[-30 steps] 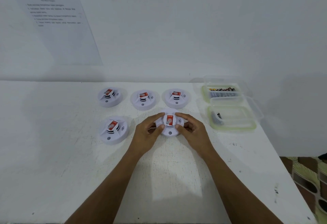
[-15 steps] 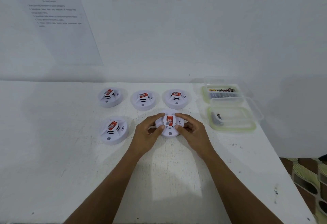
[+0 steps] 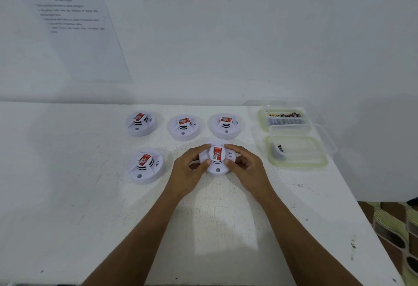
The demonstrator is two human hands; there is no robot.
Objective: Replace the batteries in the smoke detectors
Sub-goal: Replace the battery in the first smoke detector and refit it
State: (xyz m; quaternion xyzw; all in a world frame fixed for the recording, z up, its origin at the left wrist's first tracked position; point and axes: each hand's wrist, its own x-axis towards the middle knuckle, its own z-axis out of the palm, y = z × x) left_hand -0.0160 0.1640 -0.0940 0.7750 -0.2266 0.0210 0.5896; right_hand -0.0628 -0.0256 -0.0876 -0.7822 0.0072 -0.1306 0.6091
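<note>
Several round white smoke detectors with red stickers lie on the white table (image 3: 67, 206). Both hands grip the front middle detector (image 3: 217, 161): my left hand (image 3: 190, 170) curls round its left side, my right hand (image 3: 246, 168) round its right side, thumbs on its top. Three more detectors sit in a back row, the left one (image 3: 141, 124), the middle one (image 3: 184, 126) and the right one (image 3: 226, 125). Another detector (image 3: 146, 166) lies at the front left.
At the right stand two clear plastic boxes: the far box (image 3: 285, 117) holds several batteries, the near box (image 3: 296, 150) holds a battery or two at its left end. The table's right edge drops to a patterned floor (image 3: 398, 224). A printed sheet (image 3: 72, 21) hangs on the wall.
Hardly anything moved. Both hands stay wrapped round the same detector, with only a slight shift of the fingers.
</note>
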